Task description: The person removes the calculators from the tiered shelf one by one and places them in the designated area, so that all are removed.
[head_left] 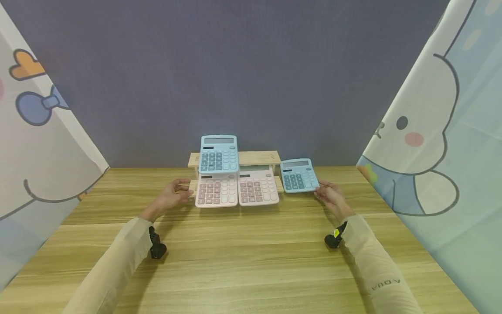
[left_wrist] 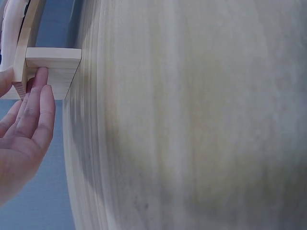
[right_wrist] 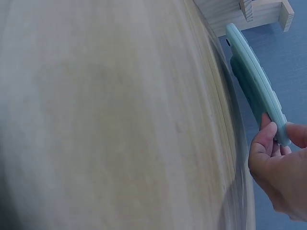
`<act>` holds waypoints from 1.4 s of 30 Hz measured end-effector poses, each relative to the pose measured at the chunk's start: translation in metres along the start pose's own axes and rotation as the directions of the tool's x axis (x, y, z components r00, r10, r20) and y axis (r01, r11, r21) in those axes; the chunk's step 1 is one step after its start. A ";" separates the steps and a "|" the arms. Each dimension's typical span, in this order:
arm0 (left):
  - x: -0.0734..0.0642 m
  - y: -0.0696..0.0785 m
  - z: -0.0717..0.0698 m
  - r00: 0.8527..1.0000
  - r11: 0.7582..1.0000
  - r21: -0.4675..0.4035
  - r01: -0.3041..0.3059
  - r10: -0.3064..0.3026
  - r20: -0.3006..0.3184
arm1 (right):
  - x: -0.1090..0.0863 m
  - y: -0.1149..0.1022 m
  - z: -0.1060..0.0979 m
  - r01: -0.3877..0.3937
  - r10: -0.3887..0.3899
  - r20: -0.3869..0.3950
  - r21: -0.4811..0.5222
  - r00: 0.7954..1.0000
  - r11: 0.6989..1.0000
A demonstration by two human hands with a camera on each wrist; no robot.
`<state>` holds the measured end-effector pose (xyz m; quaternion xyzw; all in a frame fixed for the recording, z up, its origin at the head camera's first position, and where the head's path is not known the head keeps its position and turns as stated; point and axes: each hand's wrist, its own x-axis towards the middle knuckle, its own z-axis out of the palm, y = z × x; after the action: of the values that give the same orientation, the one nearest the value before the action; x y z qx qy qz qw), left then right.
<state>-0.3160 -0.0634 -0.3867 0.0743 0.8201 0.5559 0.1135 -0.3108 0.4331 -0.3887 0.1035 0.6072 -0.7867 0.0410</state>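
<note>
A small two-tier wooden rack [head_left: 259,157] stands at the back of the table. On its upper tier sits a blue calculator [head_left: 218,155]. Two pink calculators, one on the left [head_left: 216,190] and one on the right [head_left: 258,186], lean side by side on the lower tier. My left hand [head_left: 174,195] holds the left end of that lower tier, thumb at the board's edge and fingers behind it in the left wrist view. To the right of the rack, my right hand [right_wrist: 283,167] pinches a second blue calculator [right_wrist: 256,79] by its lower right corner, tilted and off the table.
The wood-grain table [head_left: 243,261] spreads out in front of the rack. Behind it rises a dark grey panel [head_left: 251,78]. Cartoon-printed cloths hang at the left [head_left: 43,144] and right [head_left: 431,109] sides.
</note>
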 end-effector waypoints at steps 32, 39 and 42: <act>0.002 -0.002 -0.001 1.000 1.000 0.005 -0.011 0.011 -0.015 | 0.010 0.004 -0.003 -0.004 0.000 -0.025 -0.156 1.000 0.988; 0.001 -0.002 -0.001 1.000 1.000 0.001 -0.012 0.012 -0.016 | 0.009 0.004 -0.004 -0.004 -0.001 -0.020 -0.249 1.000 0.968; 0.001 -0.002 0.000 1.000 1.000 -0.001 -0.013 0.013 -0.016 | 0.009 0.004 -0.003 -0.010 0.003 -0.024 -0.277 1.000 0.961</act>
<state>-0.3169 -0.0642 -0.3882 0.0750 0.8201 0.5577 0.1037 -0.3187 0.4358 -0.3955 0.1080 0.7115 -0.6925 0.0506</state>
